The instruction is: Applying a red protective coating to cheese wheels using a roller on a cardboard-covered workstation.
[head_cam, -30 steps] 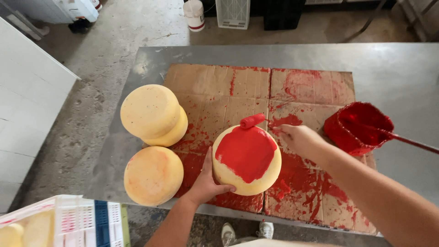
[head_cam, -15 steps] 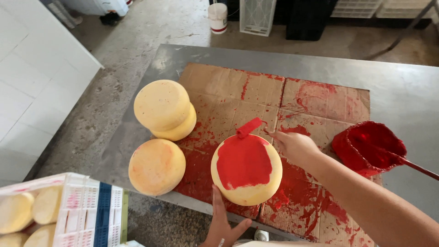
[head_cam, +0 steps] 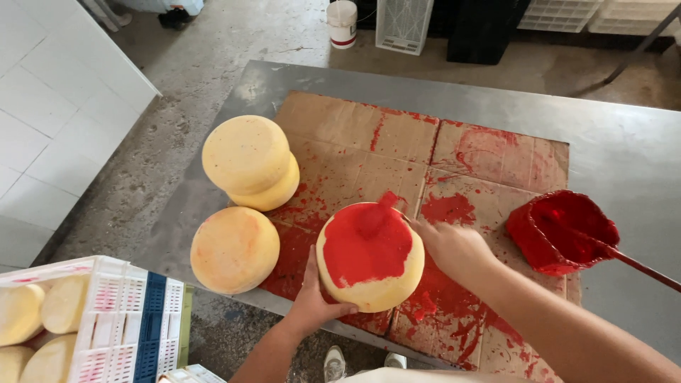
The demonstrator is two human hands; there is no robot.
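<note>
Steel desk (head_cam: 624, 149) spreads under both hands, with paint-stained cardboard (head_cam: 355, 142) covering it beneath them. Beyond the left hand (head_cam: 312, 301), two plain yellow wheels (head_cam: 248, 159) sit stacked, and a third wheel (head_cam: 234, 248) lies just to its left. A white crate (head_cam: 106, 319) of more wheels stands nearer the person, further left. Between the hands sits the painted wheel (head_cam: 370, 257), its top red; the left hand clasps its near edge, fingers spread on the rim. To the right of the right hand (head_cam: 450, 245) rests a red bowl (head_cam: 564, 230). That hand closes on a brush (head_cam: 386, 202), apparently, its red tip touching the wheel's top.
</note>
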